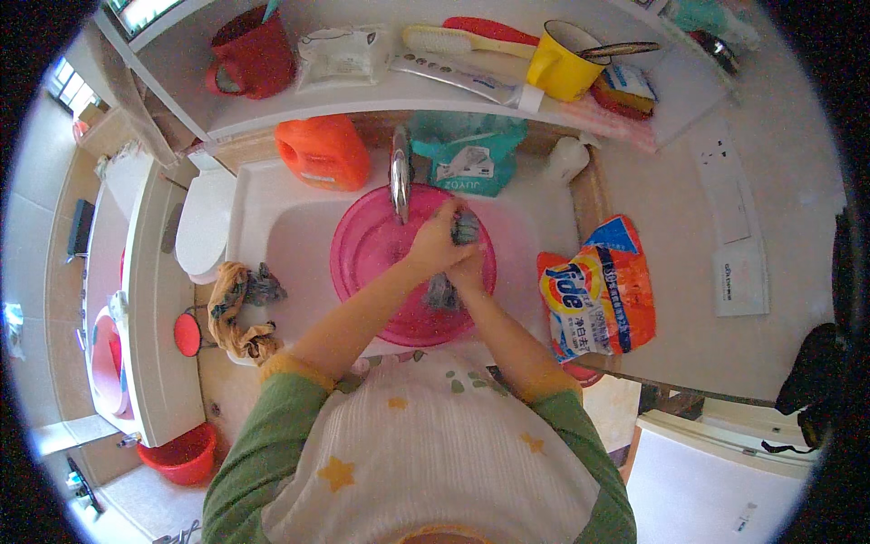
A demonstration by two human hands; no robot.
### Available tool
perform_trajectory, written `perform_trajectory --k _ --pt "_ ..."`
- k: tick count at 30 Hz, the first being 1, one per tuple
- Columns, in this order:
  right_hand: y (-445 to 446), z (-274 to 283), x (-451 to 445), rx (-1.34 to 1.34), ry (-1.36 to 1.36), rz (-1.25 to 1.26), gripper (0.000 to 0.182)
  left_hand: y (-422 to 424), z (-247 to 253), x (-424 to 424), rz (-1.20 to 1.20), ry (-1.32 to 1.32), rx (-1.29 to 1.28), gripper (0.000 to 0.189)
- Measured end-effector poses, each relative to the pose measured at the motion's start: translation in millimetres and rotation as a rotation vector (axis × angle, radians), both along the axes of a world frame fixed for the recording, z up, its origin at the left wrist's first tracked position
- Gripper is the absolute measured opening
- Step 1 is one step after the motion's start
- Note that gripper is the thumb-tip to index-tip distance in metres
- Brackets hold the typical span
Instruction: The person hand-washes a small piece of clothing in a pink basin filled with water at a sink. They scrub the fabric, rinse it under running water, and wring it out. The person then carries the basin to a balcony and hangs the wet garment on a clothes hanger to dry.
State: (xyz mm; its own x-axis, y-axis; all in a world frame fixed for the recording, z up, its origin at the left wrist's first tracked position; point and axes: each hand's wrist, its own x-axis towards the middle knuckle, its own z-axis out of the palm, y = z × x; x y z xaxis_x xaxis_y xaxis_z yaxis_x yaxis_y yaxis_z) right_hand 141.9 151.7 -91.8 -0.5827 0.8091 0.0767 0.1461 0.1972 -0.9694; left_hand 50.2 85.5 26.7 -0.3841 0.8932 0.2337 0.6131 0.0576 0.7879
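Note:
Both hands are together over the right half of a pink plastic basin [363,272], which stands in a white sink [292,238]. My left hand [433,238] and my right hand [467,268] grip one dark grey-green wet cloth [465,228] between them. Part of the cloth bulges out above the fingers, and a darker end [442,294] hangs below my wrists into the basin. A chrome faucet [400,177] reaches over the basin's back rim, just left of my hands. How the fingers fold around the cloth is partly hidden.
An orange detergent jug [323,153] and a teal pouch [472,153] stand behind the basin. Right of the sink lies a Tide detergent bag [601,292] on the counter [680,258]. Tan and dark fabric [234,309] drapes over the left rim. A shelf holds a red mug [255,58] and a yellow mug [564,64].

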Motion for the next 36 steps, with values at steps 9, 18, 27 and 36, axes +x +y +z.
perform_trajectory --k 9,18,27,36 --pt "-31 136 -5 -0.900 0.652 -0.478 0.032 -44 -1 49 0.283 0.152 0.030 0.092" --pt "-45 123 -6 -0.522 0.454 -0.319 0.032 -26 -22 27 0.251 -0.258 0.214 0.065" --pt "-14 115 15 0.483 0.165 0.170 0.042 -9 -39 -6 -0.465 0.203 0.368 0.055" --pt "5 176 29 0.300 0.097 0.361 0.066 -10 -15 -11 -0.503 -0.611 -0.165 0.042"
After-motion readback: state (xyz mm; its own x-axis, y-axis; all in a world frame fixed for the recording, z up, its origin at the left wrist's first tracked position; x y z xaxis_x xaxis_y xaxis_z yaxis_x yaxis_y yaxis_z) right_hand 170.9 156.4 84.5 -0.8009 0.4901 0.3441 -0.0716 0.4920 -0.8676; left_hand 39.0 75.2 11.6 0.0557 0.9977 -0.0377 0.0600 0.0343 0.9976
